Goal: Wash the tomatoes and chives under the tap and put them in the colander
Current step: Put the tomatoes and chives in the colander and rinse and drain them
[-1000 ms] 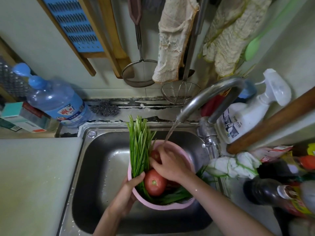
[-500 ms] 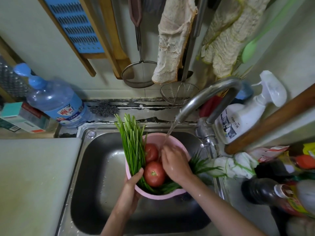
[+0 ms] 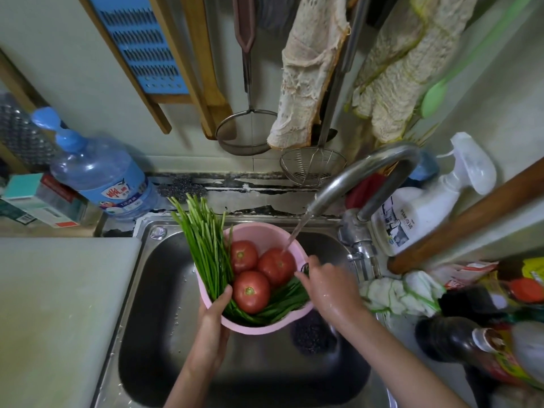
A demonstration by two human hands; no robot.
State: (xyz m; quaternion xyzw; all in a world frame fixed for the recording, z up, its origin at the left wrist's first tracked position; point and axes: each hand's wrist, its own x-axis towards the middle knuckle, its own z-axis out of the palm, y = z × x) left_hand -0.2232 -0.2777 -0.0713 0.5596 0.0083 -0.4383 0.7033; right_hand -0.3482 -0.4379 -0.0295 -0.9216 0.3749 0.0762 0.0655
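The surface [image 3: 59, 304] borders the left edge of the sink [image 3: 153, 290], and the work takes place over the basin. The chives [image 3: 206, 248] occupy the left side of the colander [image 3: 265, 326]. Their long axis runs diagonally from the stalk ends, which overhang the far-left rim toward the wall, down to the near wall, where the leaves bend and sweep right along the bottom. The left hand [image 3: 212, 316] grasps the near-left rim, with the thumb hooked over it onto the chive bundle, and appears to carry the colander above the sink floor. 3 tomatoes [image 3: 251, 291] sit in the centre, touching one another, just right of the stalks. The stream [image 3: 297, 231] from the tap [image 3: 368, 172] lands on the far-right tomato only. The chive stalks lie to its left, and their overhanging ends are outside it. The right hand [image 3: 326, 285] rests at the right rim with its fingers reaching left onto the leaf ends; whether they pinch anything cannot be determined. Governing relation: the water falls right of centre, nearer the right hand, whereas the chive axis lies left of it, under the left hand. Judgement: the next move calls for bringing the stalks under the stream, either by shifting the colander right or by drawing the bundle across. The overhanging ends may slip over the rim if the colander tilts.
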